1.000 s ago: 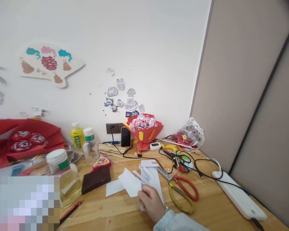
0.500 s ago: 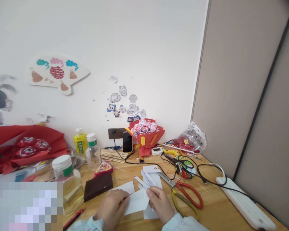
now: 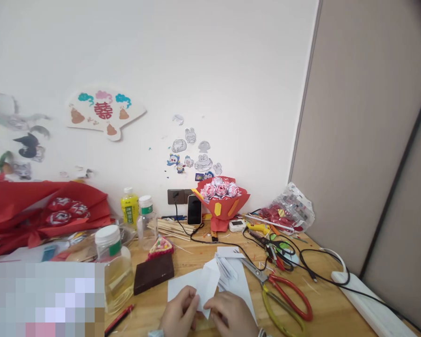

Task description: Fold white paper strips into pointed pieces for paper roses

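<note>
One white paper sheet [image 3: 207, 283], plain, thin, straight-edged

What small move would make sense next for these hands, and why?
Probably square up the near edge of the white paper before anything else: the left hand and right hand both have fingers at it, close together, while the scissors lie untouched to the right.

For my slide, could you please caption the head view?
Left hand and right hand hold white paper near large scissors.
</note>
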`<state>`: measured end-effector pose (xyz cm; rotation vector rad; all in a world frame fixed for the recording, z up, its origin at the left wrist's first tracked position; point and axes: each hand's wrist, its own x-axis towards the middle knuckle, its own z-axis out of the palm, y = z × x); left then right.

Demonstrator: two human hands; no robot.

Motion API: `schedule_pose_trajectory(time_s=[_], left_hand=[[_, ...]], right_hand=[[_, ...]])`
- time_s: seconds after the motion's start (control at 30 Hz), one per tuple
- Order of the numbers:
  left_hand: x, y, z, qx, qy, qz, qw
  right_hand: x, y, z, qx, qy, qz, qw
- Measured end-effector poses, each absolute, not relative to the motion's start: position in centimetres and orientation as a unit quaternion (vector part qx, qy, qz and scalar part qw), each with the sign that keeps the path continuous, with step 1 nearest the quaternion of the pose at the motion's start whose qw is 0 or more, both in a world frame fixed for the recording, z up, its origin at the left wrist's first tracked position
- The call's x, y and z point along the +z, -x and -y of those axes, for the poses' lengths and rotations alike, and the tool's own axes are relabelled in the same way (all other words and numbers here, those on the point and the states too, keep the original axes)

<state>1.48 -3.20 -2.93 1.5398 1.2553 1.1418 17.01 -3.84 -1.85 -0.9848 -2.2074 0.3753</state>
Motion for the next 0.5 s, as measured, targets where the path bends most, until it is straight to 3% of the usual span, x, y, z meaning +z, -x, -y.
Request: schedule_pose_trajectory(time_s=[0.23,0.5], left_hand=[[-3.2,-1.2,2.5,0.417,-0.606,-0.436,0.519],[-2.2,-1.7,3.6,0.42,-0.635,-0.43,0.485]], right_hand=[[-2.2,-17.2,3.5,0.184,0.396,0.82,0.37],[-1.9,-17.0,3.8,0.279,0.435,0.757,0.399]])
